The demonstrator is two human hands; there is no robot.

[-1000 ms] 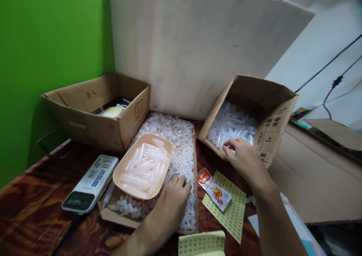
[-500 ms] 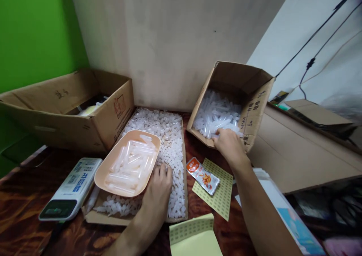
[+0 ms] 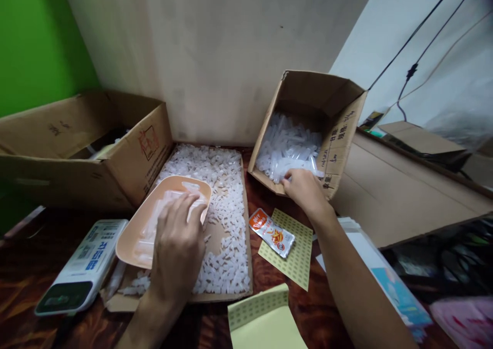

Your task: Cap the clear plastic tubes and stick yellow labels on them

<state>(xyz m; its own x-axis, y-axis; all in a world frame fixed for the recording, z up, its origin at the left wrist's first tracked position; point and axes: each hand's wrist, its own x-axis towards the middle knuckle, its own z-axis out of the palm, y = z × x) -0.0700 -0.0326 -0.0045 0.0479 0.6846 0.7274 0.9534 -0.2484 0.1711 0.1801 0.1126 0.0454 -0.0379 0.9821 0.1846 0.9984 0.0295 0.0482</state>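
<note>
My left hand [image 3: 179, 238] is over a peach plastic tray [image 3: 127, 243], its fingers curved and the thumb apart. Nothing shows between them. Clear plastic tubes [image 3: 148, 231] lie in the tray, partly hidden by that hand. At the front lip of a tilted cardboard box [image 3: 342, 138], my right hand [image 3: 304, 187] has its fingers closed among many translucent plastic tubes [image 3: 287, 143]. Its fingertips are partly hidden, and tubes show right beside them. Beneath the tray, a shallow cardboard tray [image 3: 248, 236] holds small white plastic pieces [image 3: 227, 205].
A large open box [image 3: 127, 169] stands at the left. By the tray lies a white device with a dark screen [image 3: 82, 269]. An orange-and-silver packet [image 3: 271, 233] rests on a yellow dotted sheet [image 3: 302, 254]; another yellow sheet [image 3: 265, 318] is nearer. Cardboard [image 3: 404, 200] leans at right.
My left hand has risen from the white pieces beside the peach tray and moved left over its tubes. My right hand stays at the tilted box's front lip. The view has shifted slightly.
</note>
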